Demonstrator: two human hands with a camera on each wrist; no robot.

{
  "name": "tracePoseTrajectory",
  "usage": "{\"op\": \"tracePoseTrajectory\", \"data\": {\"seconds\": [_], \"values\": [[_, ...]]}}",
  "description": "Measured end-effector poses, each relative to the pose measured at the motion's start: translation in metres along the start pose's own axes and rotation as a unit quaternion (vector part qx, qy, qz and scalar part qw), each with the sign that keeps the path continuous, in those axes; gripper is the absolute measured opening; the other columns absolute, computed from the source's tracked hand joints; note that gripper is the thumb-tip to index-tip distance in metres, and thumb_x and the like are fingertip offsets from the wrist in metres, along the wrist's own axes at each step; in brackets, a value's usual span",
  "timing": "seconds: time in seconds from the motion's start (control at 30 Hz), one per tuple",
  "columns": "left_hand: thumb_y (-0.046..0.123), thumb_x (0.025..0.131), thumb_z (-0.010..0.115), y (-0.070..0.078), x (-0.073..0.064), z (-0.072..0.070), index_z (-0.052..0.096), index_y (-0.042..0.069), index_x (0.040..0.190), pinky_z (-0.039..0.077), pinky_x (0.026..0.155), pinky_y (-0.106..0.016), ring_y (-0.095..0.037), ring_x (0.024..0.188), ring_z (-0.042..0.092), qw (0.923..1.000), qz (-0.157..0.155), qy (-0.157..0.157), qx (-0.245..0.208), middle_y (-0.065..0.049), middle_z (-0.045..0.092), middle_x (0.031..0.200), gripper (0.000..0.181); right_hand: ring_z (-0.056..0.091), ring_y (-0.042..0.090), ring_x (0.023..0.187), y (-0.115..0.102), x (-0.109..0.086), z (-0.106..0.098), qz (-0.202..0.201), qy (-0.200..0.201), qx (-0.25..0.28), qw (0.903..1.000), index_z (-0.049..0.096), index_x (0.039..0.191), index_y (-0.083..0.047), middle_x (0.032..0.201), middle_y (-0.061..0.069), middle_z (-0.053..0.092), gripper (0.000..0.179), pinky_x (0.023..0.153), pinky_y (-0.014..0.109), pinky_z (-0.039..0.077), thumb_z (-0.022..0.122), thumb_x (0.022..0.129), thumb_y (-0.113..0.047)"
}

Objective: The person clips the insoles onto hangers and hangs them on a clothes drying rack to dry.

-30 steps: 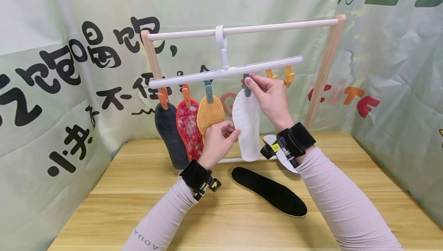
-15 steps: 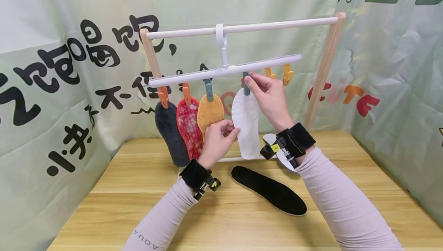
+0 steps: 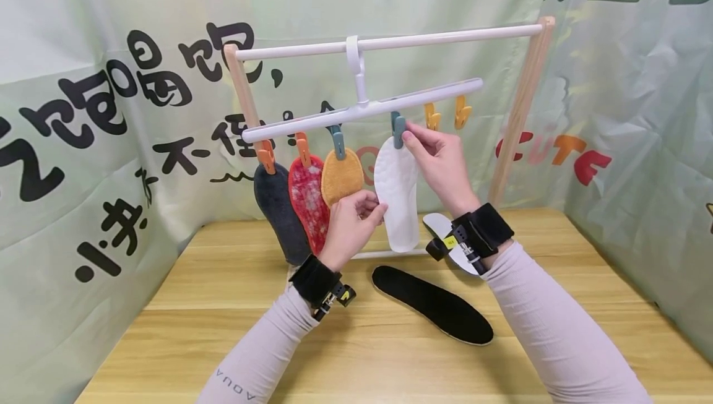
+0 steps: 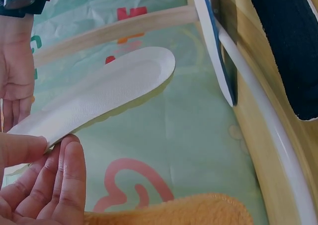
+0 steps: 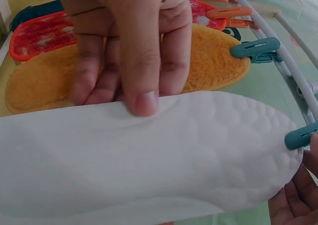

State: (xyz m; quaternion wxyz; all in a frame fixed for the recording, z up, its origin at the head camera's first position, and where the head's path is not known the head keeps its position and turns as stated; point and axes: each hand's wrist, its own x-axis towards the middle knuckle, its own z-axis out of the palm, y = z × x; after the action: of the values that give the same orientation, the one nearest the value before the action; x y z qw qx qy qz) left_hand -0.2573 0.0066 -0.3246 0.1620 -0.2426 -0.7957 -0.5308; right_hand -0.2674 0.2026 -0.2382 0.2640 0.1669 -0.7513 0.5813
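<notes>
A white insole (image 3: 397, 197) hangs toe-down from a blue-green clip (image 3: 398, 130) on the white hanger (image 3: 390, 103). My left hand (image 3: 353, 221) pinches the insole's left edge between thumb and fingers, as the left wrist view also shows. The thumb (image 5: 144, 103) lies on its white face in the right wrist view. My right hand (image 3: 442, 159) is just right of the clip, its thumb and fingertips right beside it. To the left hang a yellow insole (image 3: 342, 175), a red mottled insole (image 3: 306, 197) and a dark grey insole (image 3: 278, 212).
Two yellow clips (image 3: 433, 117) hang at the hanger's right end. A black insole (image 3: 434, 305) lies on the wooden table (image 3: 184, 330). Behind the right wrist, a light insole (image 3: 437, 224) leans near the rack's lower bar. The rack's wooden post (image 3: 520, 119) stands at right.
My right fingers have eased off the clip to its right. The hanger's right end has risen a little, and the hanging insoles have shifted slightly right. The left hand keeps its pinch.
</notes>
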Motion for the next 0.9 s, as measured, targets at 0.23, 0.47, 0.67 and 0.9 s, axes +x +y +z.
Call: {"op": "tracePoseTrajectory", "data": {"seconds": [0.23, 0.47, 0.67, 0.9], "values": [[0.015, 0.099, 0.078, -0.001, 0.0, 0.002, 0.077, 0.006, 0.101, 0.062, 0.074, -0.026, -0.014, 0.076, 0.075, 0.9999, 0.002, 0.007, 0.009, -0.009, 0.08, 0.091, 0.009, 0.07, 0.019, 0.131, 0.007, -0.006, -0.005, -0.007, -0.002, -0.011, 0.9999, 0.071, 0.14, -0.013, 0.138, 0.011, 0.073, 0.037, 0.112, 0.031, 0.055, 0.069, 0.107, -0.03], [0.015, 0.099, 0.078, -0.002, -0.001, 0.004, 0.077, 0.005, 0.101, 0.062, 0.074, -0.025, -0.015, 0.077, 0.075, 0.9999, 0.003, 0.01, 0.013, -0.009, 0.08, 0.091, 0.01, 0.067, 0.018, 0.136, 0.016, -0.012, -0.011, 0.004, -0.006, -0.022, 0.9997, 0.072, 0.139, -0.018, 0.142, 0.006, 0.072, 0.035, 0.109, 0.024, 0.054, 0.069, 0.107, -0.032], [0.014, 0.099, 0.078, -0.006, -0.002, 0.004, 0.077, 0.006, 0.1, 0.061, 0.072, -0.024, -0.015, 0.076, 0.076, 0.9999, 0.005, 0.012, 0.004, -0.009, 0.079, 0.089, 0.008, 0.071, 0.009, 0.125, 0.022, -0.018, -0.014, 0.005, -0.003, -0.033, 0.9995, 0.072, 0.139, -0.016, 0.14, 0.008, 0.072, 0.036, 0.097, 0.014, 0.055, 0.069, 0.107, -0.031], [0.011, 0.099, 0.076, -0.01, -0.005, 0.006, 0.078, 0.007, 0.1, 0.06, 0.071, -0.023, -0.014, 0.075, 0.075, 0.9999, 0.002, 0.01, -0.005, -0.008, 0.079, 0.087, 0.005, 0.075, 0.004, 0.114, 0.03, -0.026, -0.019, -0.021, 0.003, -0.065, 0.9976, 0.072, 0.139, -0.017, 0.138, 0.008, 0.074, 0.034, 0.094, 0.01, 0.056, 0.07, 0.106, -0.026]]}}
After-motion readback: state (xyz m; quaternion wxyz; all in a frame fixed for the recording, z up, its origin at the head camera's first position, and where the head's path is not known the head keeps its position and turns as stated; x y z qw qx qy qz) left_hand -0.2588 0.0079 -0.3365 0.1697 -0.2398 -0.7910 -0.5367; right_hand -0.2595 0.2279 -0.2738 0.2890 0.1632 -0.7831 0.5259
